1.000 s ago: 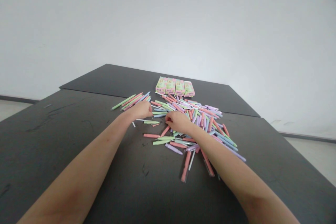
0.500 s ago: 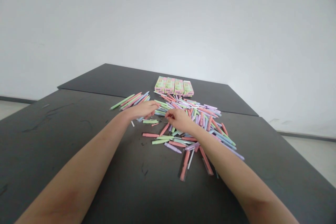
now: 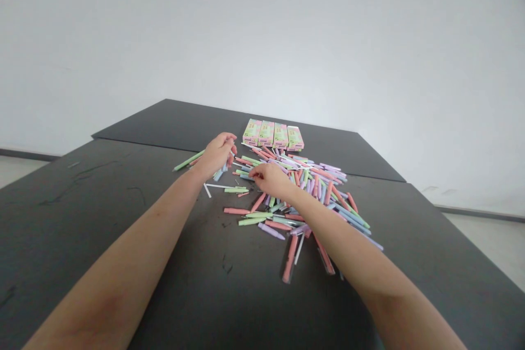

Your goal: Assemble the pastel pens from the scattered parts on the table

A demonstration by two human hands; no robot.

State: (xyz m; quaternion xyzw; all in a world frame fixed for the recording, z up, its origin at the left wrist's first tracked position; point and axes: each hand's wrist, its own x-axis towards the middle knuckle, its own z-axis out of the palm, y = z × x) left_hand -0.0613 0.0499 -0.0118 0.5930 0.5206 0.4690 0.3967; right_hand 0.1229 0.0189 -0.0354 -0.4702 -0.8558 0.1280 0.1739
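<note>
My left hand (image 3: 219, 154) hovers over the row of pastel pens at the left, its fingers bent and apart, with no held thing visible. It hides most of that row; a green pen (image 3: 188, 161) sticks out on its left, and pale blue pen parts (image 3: 220, 173) show below it. At the left edge of the big pile of coloured pens (image 3: 315, 183), my right hand (image 3: 270, 179) has its fingertips pinched together. Whatever they grip, if anything, is too small to make out. Just below the hands lie a light green pen part (image 3: 236, 190) and a thin white stick (image 3: 207, 191).
Several pink and green boxes (image 3: 266, 132) stand side by side behind the pile. Nearer me lie a purple pen part (image 3: 271, 231) and a red pen in a clear sleeve (image 3: 289, 260). The dark table (image 3: 123, 219) has a seam behind the pens and a wall beyond.
My left hand has moved left and away from me, from the pile to the row, and its fingers have spread. The right hand has shifted slightly left. Another white stick shows below the left hand.
</note>
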